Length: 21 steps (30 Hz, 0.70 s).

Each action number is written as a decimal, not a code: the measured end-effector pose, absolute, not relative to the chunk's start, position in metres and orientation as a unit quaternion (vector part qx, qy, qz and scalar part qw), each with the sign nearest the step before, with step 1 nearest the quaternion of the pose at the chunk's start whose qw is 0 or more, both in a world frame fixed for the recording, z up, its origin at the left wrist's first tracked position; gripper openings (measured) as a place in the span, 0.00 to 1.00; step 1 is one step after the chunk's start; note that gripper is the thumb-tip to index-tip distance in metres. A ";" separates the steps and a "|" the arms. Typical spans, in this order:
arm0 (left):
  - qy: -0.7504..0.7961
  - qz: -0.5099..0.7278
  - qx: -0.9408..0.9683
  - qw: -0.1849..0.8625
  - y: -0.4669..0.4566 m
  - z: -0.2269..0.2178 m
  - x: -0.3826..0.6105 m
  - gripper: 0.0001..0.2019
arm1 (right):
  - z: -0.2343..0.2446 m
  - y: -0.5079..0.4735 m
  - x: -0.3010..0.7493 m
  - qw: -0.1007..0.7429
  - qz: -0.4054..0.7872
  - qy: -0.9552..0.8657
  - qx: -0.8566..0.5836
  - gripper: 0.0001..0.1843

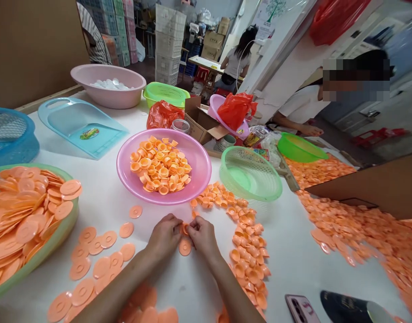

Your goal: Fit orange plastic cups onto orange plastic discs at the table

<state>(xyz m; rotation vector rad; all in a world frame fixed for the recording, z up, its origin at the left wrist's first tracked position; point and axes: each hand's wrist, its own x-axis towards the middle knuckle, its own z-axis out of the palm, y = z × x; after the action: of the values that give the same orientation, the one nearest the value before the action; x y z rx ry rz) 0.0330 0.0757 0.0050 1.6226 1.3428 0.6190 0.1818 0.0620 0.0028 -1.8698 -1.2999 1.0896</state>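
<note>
**Workshop bench (101,202) crowded with orange plastic parts; both hands pinching one piece at near edge**

Cramped workshop, with stacked white plastic crates (168,49) and cardboard cartons (212,42) at the far end. At far right, a seated co-worker in a white shirt (302,105), one co-worker's hand (310,130) resting near a lime-green bowl (300,148). Further back, a second person at a small table (234,67).

Bench top white and heavily used. Far left, a pale pink basin (108,83) holding white pieces; beside it, a light blue plastic scoop (81,128). Centre, a pink bowl (192,143) heaped with small orange moulded cups (160,166). Just right of it, an empty green mesh basket (249,168). Near left, a green bowl (54,255) filled with flat orange discs (24,220), more discs scattered across the bench beside it. A curving line of loose cups running from the pink bowl toward the near edge; a large orange spread at right.

Left hand (164,236) and right hand (202,237) meeting at near centre, fingers closed, fingertips clenched together on a small orange piece (185,229). Exact form of the piece mostly hidden by the fingers. One flat disc (185,246) lying between the wrists, just below the grip, apart from the fingers.
</note>
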 end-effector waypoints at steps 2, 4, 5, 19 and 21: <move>0.555 0.238 0.628 0.492 0.083 0.007 0.035 0.11 | 0.003 0.062 0.183 0.303 0.395 -0.505 -0.705 0.05; 0.572 0.211 0.618 0.497 0.090 0.009 0.037 0.09 | 0.002 0.061 0.182 0.302 0.379 -0.518 -0.705 0.05; 0.577 0.196 0.622 0.492 0.092 0.009 0.039 0.08 | 0.002 0.061 0.181 0.301 0.371 -0.524 -0.705 0.05; 0.578 0.269 0.693 0.336 0.076 0.054 0.034 0.08 | 0.029 0.072 0.202 0.315 0.356 -0.524 -0.707 0.12; 0.577 0.365 0.682 0.264 0.092 0.087 0.020 0.08 | 0.031 0.081 0.206 0.325 0.240 -0.553 -0.729 0.09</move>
<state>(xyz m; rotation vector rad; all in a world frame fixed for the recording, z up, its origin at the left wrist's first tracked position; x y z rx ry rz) 0.0205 0.0921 0.0873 1.8423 1.5580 0.9854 0.2059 0.0813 0.0313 -1.9109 -1.4495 0.6293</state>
